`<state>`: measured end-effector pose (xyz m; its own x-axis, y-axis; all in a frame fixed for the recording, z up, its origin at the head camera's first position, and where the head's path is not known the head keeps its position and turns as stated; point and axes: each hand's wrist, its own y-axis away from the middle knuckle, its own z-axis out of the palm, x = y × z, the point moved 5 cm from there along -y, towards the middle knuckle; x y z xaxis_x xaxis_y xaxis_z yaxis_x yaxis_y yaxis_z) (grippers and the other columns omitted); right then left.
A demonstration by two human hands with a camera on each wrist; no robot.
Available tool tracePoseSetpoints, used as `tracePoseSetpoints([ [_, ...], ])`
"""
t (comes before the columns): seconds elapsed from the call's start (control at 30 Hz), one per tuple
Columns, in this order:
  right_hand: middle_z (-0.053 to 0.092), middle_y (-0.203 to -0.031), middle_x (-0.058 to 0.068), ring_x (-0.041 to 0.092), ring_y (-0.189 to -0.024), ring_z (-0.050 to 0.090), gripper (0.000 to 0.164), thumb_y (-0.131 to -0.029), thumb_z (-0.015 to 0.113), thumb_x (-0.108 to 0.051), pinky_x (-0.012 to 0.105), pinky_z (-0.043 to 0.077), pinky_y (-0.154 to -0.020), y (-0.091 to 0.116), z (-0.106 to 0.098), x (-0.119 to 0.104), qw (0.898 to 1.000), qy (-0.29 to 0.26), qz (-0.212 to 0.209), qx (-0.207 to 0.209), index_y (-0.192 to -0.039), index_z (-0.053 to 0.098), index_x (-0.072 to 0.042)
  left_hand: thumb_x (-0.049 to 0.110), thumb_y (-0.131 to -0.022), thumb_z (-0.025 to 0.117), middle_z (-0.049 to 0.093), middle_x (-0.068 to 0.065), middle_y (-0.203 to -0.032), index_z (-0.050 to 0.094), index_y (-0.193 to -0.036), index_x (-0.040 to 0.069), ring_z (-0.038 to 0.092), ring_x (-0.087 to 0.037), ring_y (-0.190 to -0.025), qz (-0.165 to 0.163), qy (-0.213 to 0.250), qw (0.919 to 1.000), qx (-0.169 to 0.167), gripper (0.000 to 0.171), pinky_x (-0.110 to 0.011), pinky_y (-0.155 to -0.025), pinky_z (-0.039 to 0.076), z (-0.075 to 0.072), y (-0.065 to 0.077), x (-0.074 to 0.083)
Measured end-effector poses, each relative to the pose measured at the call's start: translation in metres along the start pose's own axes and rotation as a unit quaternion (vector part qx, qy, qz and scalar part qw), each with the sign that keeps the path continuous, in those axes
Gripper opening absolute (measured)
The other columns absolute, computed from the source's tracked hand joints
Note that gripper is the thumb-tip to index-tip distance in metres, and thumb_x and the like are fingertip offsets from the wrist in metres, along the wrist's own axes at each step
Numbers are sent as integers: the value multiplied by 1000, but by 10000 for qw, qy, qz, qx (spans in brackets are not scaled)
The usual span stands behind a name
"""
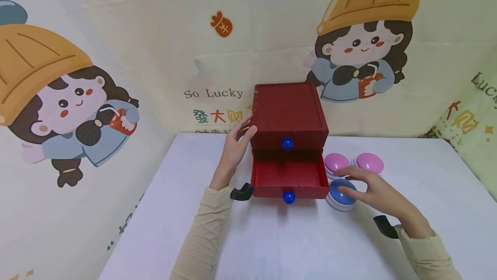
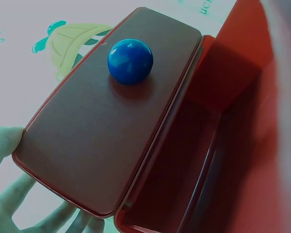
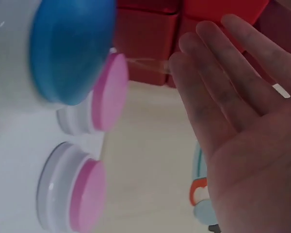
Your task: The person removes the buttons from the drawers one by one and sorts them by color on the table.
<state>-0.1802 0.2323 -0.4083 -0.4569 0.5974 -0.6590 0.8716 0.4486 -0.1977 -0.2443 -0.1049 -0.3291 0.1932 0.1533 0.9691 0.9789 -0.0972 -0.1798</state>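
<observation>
A red two-drawer box (image 1: 290, 107) stands on the table, its lower drawer (image 1: 290, 174) pulled out with nothing inside. Each drawer front carries a blue ball knob; the upper one (image 2: 130, 61) shows large in the left wrist view. My left hand (image 1: 234, 148) touches the box's left side, thumb near the front edge, fingers extended along it. My right hand (image 1: 374, 189) hovers over a round push button with a blue domed top (image 1: 342, 190) and white base. In the right wrist view its fingers (image 3: 218, 87) are extended and apart from that button.
Two similar buttons with pink tops, one nearer the box (image 1: 337, 162) and one farther right (image 1: 370, 162), stand behind the blue one. Beneath everything is a white-covered table (image 1: 272, 241). A printed cloth (image 1: 174, 55) hangs directly behind the box.
</observation>
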Motion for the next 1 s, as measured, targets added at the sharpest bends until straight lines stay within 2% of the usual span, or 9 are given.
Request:
tracePoseSetpoints([
  [0.07, 67, -119, -2, 24, -107, 64, 38, -88, 76, -19, 31, 57, -84, -1, -2, -3, 10000, -44, 35, 53, -125, 64, -17, 27, -100, 58, 51, -9, -145, 45, -150, 18, 47, -25, -132, 2, -8, 10000, 6, 52, -50, -109, 41, 0, 0, 0],
  [0.3, 67, -117, -5, 0, -102, 63, 33, -91, 72, -19, 21, 55, -82, -1, -11, -19, 9992, -346, 72, 191, -123, 66, -18, 27, -101, 57, 50, -8, -146, 44, -150, 20, 47, -25, -132, -4, -33, 10000, 10, 52, -50, -109, 41, 1, 1, -1],
  [0.7, 68, -118, -2, 1, -104, 63, 31, -92, 71, -16, 22, 55, -82, 2, -12, -48, 9985, -532, -38, 132, -122, 67, -21, 26, -101, 56, 50, -10, -146, 44, -151, 18, 47, -26, -132, 44, -20, 10000, 17, 52, -51, -109, 41, 1, 1, -1],
  [1.0, 69, -120, 0, 0, -106, 61, 33, -91, 72, -19, 22, 55, -82, 2, -10, -62, 9979, -644, 114, -7, -123, 68, -17, 25, -101, 56, 50, -10, -146, 44, -151, 18, 48, -26, -132, 43, -22, 10000, -25, 51, -51, -109, 41, 0, -1, -4],
])
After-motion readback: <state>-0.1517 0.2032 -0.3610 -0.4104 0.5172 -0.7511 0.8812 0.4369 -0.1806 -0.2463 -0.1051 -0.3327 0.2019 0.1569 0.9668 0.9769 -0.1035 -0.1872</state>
